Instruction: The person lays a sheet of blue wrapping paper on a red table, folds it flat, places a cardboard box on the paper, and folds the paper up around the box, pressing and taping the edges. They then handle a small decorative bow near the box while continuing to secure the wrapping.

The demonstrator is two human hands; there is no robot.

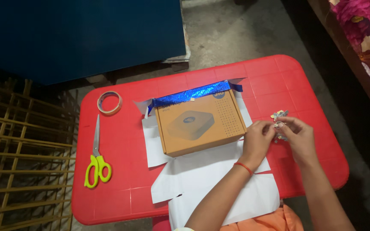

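Both hands pinch one small shiny decoration.

The left hand (257, 139) and right hand (298, 137) hold the shiny decoration (278, 121) tight between their fingertips, just right of one brown cardboard box (200, 124) with a blue glitter strip (191, 95) along its far edge. One roll of tape (109, 102) and one pair of green scissors (97, 154) lie far left on the red table (120, 201).

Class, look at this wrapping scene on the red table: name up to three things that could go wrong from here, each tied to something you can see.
1. Both hands, left hand and right hand, pinch a small shiny crumpled piece near the red table edge; bits might drop to the floor.
2. The white paper overhangs the near edge under the forearms, so it could crease or slide, shifting the cardboard box.
3. The scissors lie close to the left edge and could be knocked off.
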